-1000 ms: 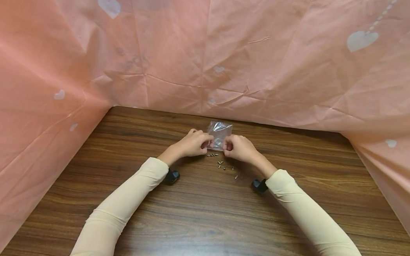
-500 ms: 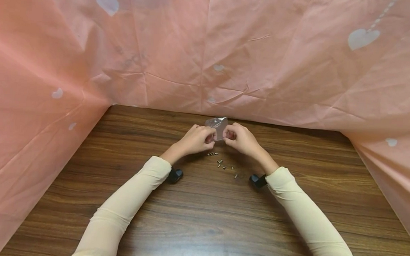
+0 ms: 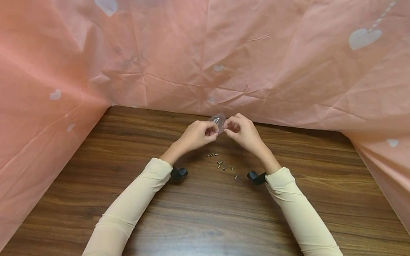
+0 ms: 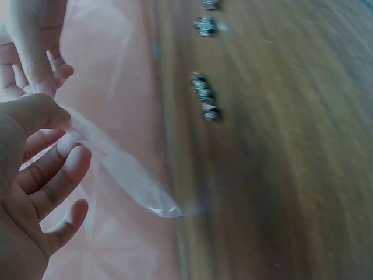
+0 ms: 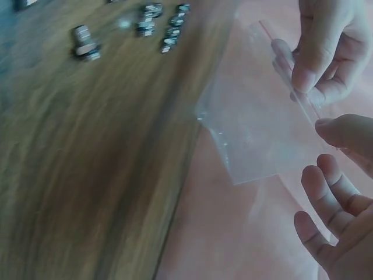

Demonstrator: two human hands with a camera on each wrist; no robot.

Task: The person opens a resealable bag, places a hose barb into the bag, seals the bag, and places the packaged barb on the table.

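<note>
A clear zip-lock bag [image 3: 217, 120] with a red line along its seal [image 5: 284, 60] is held up over the back of the table. My left hand [image 3: 196, 136] pinches its top edge between thumb and forefinger. At the other end of that edge, my right hand [image 3: 245, 134] pinches it the same way, fingertips close to the left ones. The bag's body [image 5: 250, 134] hangs flat and see-through in the right wrist view. Nearer to me lie small shiny metal pieces, bolt-like in shape: a short row [image 3: 212, 155] and several loose ones [image 3: 224, 168].
The dark wood-grain table [image 3: 199, 217] ends at a pink cloth [image 3: 166, 63] with white hearts, which rises behind and on both sides. Black wrist devices [image 3: 179, 174] sit under the cream sleeves [image 3: 302, 212].
Both hands have lifted the bag and moved it back, away from the metal pieces. The bag tilted from lying flat in view to being seen nearly edge-on. The metal pieces stayed put.
</note>
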